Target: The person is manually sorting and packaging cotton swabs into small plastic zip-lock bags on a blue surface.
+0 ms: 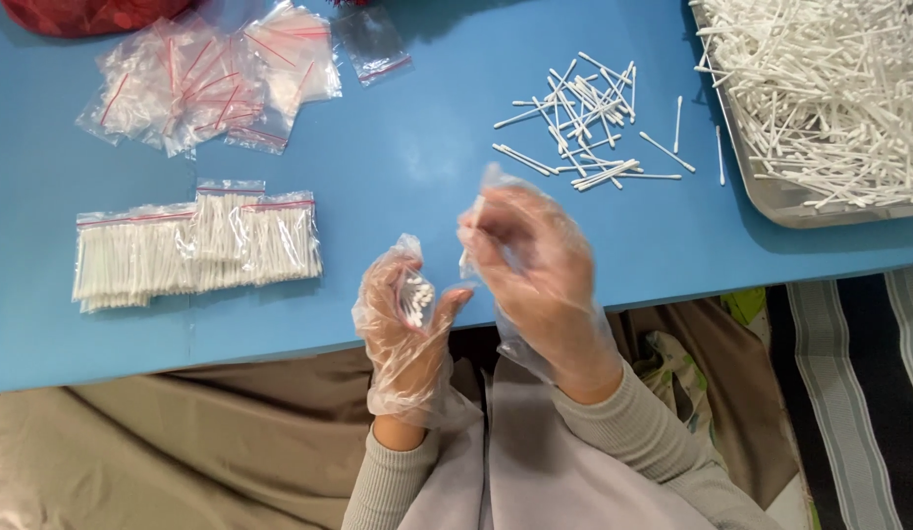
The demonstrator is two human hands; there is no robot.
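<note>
Both hands wear loose clear plastic gloves and hover over the near edge of the blue table [398, 157]. My left hand [405, 324] cups a small bundle of white cotton swabs [415, 297], tips toward the camera. Close to its right, my right hand [535, 270] has its fingers pinched together; whether it holds a swab or a small clear bag I cannot tell.
Loose swabs [584, 123] lie scattered at the table's middle right. A metal tray [771, 191] heaped with swabs stands far right. Filled zip bags of swabs [196, 250] lie at left, empty red-striped bags [211, 79] behind them.
</note>
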